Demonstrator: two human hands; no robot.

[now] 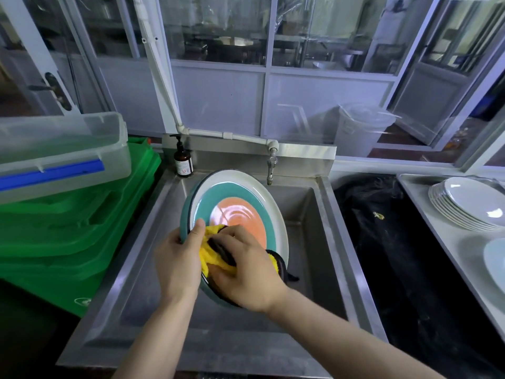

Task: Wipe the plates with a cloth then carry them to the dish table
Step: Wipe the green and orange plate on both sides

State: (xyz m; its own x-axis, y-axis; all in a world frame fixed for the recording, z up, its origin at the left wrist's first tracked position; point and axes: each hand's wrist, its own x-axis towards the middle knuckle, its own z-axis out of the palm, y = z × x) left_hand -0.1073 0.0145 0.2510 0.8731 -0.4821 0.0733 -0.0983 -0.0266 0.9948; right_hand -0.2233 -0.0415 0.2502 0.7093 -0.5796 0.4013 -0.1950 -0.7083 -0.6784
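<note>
**Plate held tilted over sink, cloth pressed to its lower face**

At 9 o'clock: stacked green crates (71, 214), a clear plastic bin (62, 149) with a blue strip lying on top of them. Brown pump bottle (183, 160) stands on the sink's back ledge at about 11 o'clock, just left of the tap (271, 165).

Centre: steel sink (308, 242). Above the basin, a round plate (240, 203) with white rim, teal ring and orange middle, tilted up with its face toward the camera.

Left hand (177, 258) comes in from 6 o'clock, forearm angled up. It grips the plate's left edge, thumb laid over the rim onto the face, fingers out of sight behind.

Right hand (246, 269) comes in from 5 o'clock, wrist bent, back of hand toward the camera. Fingers curled down, pressing a yellow cloth (211, 255) with dark trim against the plate's lower face. The cloth bunches between both hands; a fold hangs over the plate's lower right edge.

At 3 o'clock: a dark bag-lined gap (382, 228), then a steel dish table (426, 214) carrying a stack of white plates (470, 203). Another pale plate (496, 261) sits nearer, cut off by the frame edge.
</note>
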